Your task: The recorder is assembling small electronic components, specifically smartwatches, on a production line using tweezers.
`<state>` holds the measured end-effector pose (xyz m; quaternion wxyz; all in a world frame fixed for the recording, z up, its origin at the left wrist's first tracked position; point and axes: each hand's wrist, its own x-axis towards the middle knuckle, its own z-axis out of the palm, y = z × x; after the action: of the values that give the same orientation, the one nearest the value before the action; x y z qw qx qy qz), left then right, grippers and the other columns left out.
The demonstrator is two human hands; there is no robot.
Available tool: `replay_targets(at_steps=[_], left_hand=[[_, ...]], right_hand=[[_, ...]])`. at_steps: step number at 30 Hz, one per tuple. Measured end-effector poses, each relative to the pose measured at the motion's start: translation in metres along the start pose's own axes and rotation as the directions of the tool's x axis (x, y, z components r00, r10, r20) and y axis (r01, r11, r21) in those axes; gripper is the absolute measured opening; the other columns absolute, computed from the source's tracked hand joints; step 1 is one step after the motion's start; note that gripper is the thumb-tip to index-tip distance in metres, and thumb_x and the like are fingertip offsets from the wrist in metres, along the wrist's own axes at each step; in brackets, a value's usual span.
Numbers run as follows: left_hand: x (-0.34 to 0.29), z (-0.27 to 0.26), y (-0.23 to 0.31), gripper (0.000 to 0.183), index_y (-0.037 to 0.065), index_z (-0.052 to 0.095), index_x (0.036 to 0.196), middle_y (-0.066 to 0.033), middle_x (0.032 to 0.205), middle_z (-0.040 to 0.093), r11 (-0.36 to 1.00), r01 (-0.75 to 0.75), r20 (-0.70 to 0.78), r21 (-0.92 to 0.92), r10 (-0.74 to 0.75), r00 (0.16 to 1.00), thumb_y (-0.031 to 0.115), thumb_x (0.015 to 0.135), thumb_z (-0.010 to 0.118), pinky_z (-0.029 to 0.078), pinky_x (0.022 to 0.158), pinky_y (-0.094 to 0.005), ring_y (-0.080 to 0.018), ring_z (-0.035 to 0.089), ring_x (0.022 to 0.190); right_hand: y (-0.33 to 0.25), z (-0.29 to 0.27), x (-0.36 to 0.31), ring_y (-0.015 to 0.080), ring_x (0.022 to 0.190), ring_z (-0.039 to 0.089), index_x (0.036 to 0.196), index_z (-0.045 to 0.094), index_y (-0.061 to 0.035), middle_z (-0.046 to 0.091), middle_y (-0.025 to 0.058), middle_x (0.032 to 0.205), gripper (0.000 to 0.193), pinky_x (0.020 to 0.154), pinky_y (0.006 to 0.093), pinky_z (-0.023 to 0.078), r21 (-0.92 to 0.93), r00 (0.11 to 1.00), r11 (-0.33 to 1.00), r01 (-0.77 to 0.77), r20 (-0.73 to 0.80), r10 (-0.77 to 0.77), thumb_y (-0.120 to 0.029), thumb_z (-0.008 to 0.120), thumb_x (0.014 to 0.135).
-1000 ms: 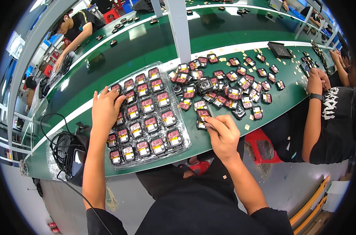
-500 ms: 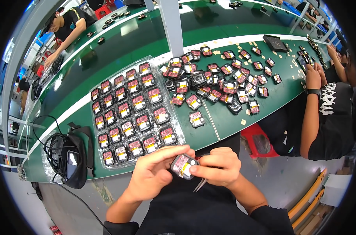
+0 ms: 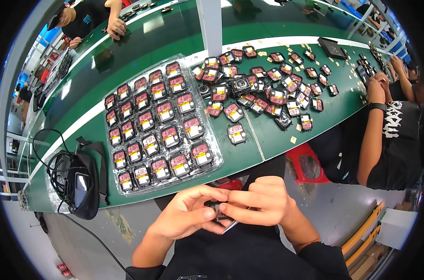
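My left hand (image 3: 186,212) curls its thumb and fingers around a small black smartwatch case (image 3: 214,205) in front of my chest. Only a dark part of the case shows; the fingers hide the rest. My right hand (image 3: 263,203) reaches in from the other side, its thumb and index finger pressed at the case's edge. Metal tweezers (image 3: 230,227) poke out below that hand, tips pointing down and left. Beyond my hands, a clear plastic tray (image 3: 216,158) holds rows of similar cases with red, white and yellow faces.
Loose watch cases (image 3: 236,134) lie heaped on the green table (image 3: 268,142) right of the tray. Small tan squares (image 3: 293,139) are scattered around them. A black bag with cables (image 3: 88,196) sits at the left. A co-worker (image 3: 391,140) sits at the right, by a red stool (image 3: 305,165).
The watch case has turned, so its red and white face no longer shows. My right fingers have moved up to its edge. The far-left co-worker has drawn an arm back.
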<state>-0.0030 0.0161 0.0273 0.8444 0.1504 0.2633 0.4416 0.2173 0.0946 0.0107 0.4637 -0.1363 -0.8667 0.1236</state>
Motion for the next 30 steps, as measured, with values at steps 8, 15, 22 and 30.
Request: replay_targets(at_steps=[8,15,22,30], left_hand=[[0.008,-0.004,-0.023,0.034,-0.007,0.055,0.127,-0.0245,0.137,0.056,0.892,-0.362,-0.017,0.272,0.381,0.925,-0.006,0.095,0.066,0.064,0.094,-0.0422,-0.0312,0.067,0.117],[0.004,0.005,-0.028,0.046,-0.006,0.053,0.132,-0.0293,0.147,0.05,0.695,-0.53,0.069,0.487,0.574,0.816,-0.016,0.089,0.068,0.059,0.102,-0.0423,-0.0322,0.062,0.126],[-0.002,0.003,-0.033,0.048,-0.005,0.06,0.129,-0.0289,0.143,0.056,0.544,-0.503,0.076,0.671,0.624,0.778,-0.011,0.084,0.077,0.06,0.097,-0.0356,-0.0286,0.065,0.123],[0.003,0.0,-0.033,0.058,-0.004,0.06,0.131,-0.0244,0.141,0.056,0.405,-0.529,0.168,0.746,0.655,0.737,-0.006,0.079,0.085,0.055,0.102,-0.0397,-0.0293,0.059,0.129]], right_hand=[[-0.003,0.007,-0.005,0.014,0.062,0.064,0.098,0.078,-0.0098,0.072,0.0061,0.094,0.026,0.048,0.026,0.051,0.169,0.971,0.957,-0.234,0.0,0.237,-0.002,0.08,0.073],[-0.007,0.004,-0.007,0.0104,0.059,0.062,0.101,0.078,-0.0073,0.066,0.0041,0.091,0.032,0.046,0.0227,0.047,0.094,0.98,0.976,-0.197,0.018,0.196,-0.009,0.083,0.069],[-0.005,0.004,-0.009,0.0141,0.056,0.062,0.101,0.08,-0.0082,0.068,0.0051,0.088,0.033,0.045,0.0252,0.048,0.144,0.981,0.972,-0.188,0.063,0.181,-0.001,0.077,0.068],[-0.008,0.003,-0.011,0.0138,0.061,0.065,0.104,0.077,-0.0073,0.07,0.0032,0.09,0.036,0.048,0.0266,0.05,0.11,0.973,0.969,-0.22,0.101,0.209,-0.006,0.078,0.068]])
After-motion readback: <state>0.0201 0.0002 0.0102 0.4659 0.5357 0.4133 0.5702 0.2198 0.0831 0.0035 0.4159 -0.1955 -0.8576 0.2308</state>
